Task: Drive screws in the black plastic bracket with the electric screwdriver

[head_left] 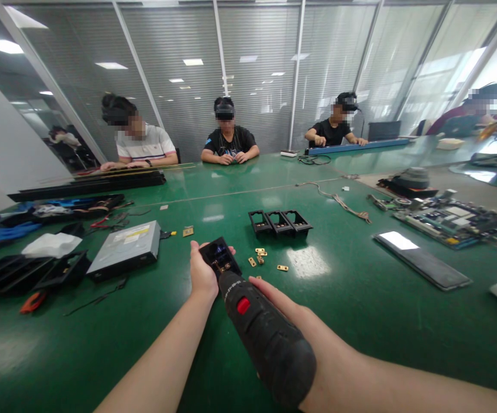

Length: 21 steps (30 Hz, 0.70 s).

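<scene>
My left hand (pixel 204 275) grips a small black plastic frame (pixel 214 250) by its sides, tilted toward me, with brass-coloured pieces inside its lower part. In my right hand (pixel 291 312) is a black cordless screwdriver (pixel 265 332) with a red switch. Its front end reaches to the frame's lower edge; whether the bit touches a screw I cannot make out. Just beyond, several small brass plates (pixel 282 268) lie loose on the green table (pixel 351 327). Behind them stand three similar black frames (pixel 279 222) in a row, with brass bits inside.
An optical disc drive (pixel 125 249) and more black frames (pixel 11 275) lie at the left. To the right are a phone (pixel 422 261) and a circuit board (pixel 454 218). A cord (pixel 338 199) crosses the table farther back. Several people sit along the far side.
</scene>
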Each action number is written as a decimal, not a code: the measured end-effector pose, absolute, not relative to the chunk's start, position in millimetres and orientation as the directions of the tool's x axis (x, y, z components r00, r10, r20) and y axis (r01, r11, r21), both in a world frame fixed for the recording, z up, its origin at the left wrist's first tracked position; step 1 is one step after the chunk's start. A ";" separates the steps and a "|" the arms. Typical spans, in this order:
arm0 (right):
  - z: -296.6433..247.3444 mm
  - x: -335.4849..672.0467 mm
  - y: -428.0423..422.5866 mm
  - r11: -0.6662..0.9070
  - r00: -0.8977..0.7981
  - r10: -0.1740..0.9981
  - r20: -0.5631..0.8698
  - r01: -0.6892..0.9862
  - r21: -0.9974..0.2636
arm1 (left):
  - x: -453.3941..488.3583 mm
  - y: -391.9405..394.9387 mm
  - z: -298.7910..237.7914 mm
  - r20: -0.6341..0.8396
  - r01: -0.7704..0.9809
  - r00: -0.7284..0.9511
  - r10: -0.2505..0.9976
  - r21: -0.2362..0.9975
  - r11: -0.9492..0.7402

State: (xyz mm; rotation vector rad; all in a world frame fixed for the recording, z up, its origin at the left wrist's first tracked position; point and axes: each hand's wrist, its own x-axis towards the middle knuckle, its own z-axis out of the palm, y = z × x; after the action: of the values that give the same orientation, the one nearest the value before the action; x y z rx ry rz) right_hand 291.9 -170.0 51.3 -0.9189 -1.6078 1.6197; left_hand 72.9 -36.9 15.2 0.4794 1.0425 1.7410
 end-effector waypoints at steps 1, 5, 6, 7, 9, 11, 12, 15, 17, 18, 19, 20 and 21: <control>51.3 291.8 -170.3 -0.018 -0.529 0.848 -0.024 0.017 -1.000 | 72.8 -37.1 15.2 -0.148 -0.549 -0.415 0.898 0.827 -0.118; 57.2 289.8 -172.6 -0.105 -0.535 0.841 -0.081 -0.013 -0.994 | 73.0 -37.8 16.0 -0.145 -0.534 -0.418 0.897 0.838 -0.114; 59.6 289.3 -173.1 -0.139 -0.533 0.840 -0.106 -0.022 -0.990 | 73.2 -37.9 16.4 -0.144 -0.532 -0.418 0.897 0.839 -0.113; 61.9 288.8 -173.5 -0.164 -0.528 0.840 -0.123 -0.032 -0.986 | 73.4 -38.0 16.9 -0.142 -0.528 -0.420 0.896 0.841 -0.114; 66.1 288.6 -174.0 -0.173 -0.533 0.837 -0.120 -0.051 -0.984 | 73.8 -38.3 18.0 -0.141 -0.524 -0.425 0.894 0.844 -0.117; 68.5 288.8 -174.4 -0.158 -0.537 0.837 -0.100 -0.062 -0.985 | 74.3 -38.6 19.1 -0.153 -0.533 -0.423 0.893 0.839 -0.109; 68.9 289.1 -174.6 -0.154 -0.539 0.836 -0.096 -0.062 -0.986 | 74.5 -38.8 19.6 -0.161 -0.541 -0.420 0.893 0.835 -0.104; 66.3 290.3 -174.9 -0.129 -0.533 0.843 -0.078 -0.059 -0.990 | 74.9 -39.2 21.0 -0.175 -0.555 -0.413 0.894 0.826 -0.095; 62.7 291.3 -174.2 -0.096 -0.541 0.840 -0.048 -0.060 -0.994 | 75.2 -39.3 21.7 -0.173 -0.553 -0.418 0.892 0.828 -0.098; 60.8 291.7 -173.6 -0.082 -0.545 0.837 -0.037 -0.058 -0.995 | 75.4 -39.4 21.9 -0.173 -0.549 -0.421 0.890 0.830 -0.099; 59.1 291.9 -172.9 -0.074 -0.552 0.833 -0.032 -0.053 -0.996 | 75.6 -39.4 22.0 -0.171 -0.546 -0.424 0.889 0.832 -0.100; 57.6 291.9 -172.2 -0.073 -0.555 0.831 -0.035 -0.046 -0.996 | 75.8 -39.4 22.1 -0.170 -0.543 -0.427 0.888 0.834 -0.101; 56.5 291.8 -171.6 -0.079 -0.554 0.831 -0.044 -0.041 -0.996 | 76.1 -39.3 22.2 -0.168 -0.540 -0.431 0.887 0.836 -0.103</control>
State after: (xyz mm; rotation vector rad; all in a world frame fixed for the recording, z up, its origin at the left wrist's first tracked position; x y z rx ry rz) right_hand 291.8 -171.6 56.5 -0.8733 -1.5428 1.7080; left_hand 76.1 -39.3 22.2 0.4686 1.0856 1.7364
